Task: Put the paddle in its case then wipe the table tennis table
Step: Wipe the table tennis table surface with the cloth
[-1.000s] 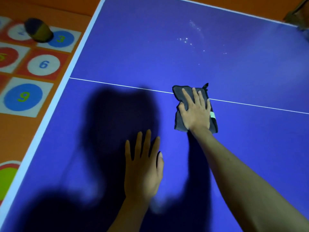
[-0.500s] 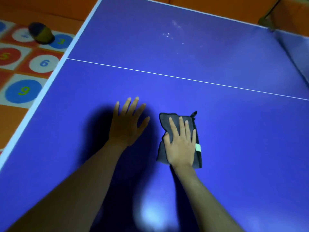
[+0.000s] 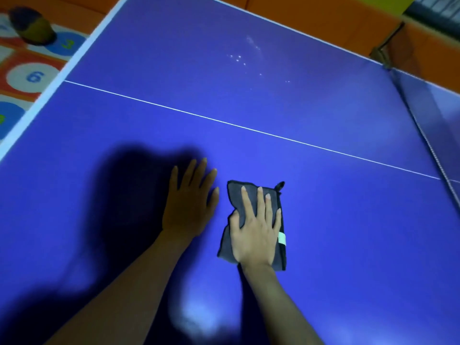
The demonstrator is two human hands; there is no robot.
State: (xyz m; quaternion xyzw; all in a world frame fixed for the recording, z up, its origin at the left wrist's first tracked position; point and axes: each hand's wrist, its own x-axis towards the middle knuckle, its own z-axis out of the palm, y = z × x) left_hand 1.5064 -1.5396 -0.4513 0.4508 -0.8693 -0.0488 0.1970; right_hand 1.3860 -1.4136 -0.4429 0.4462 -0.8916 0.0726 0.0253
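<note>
Under right hand (image 3: pixel 256 232): cloth (image 3: pixel 236 192), half-hidden

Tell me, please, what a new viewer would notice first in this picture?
First, the big blue table with its thin white line. Near the middle, the right hand presses flat on a grey cloth, the left hand flat beside it. White specks lie farther up.

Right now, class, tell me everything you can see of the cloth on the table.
The cloth is dark grey, soft-looking and folded into a rough rectangle, with a dark edge, a small loop at its far right corner and a pale tag on its right side. It lies flat on the blue table, on the near side of the white line. The right hand presses flat on it.
</note>
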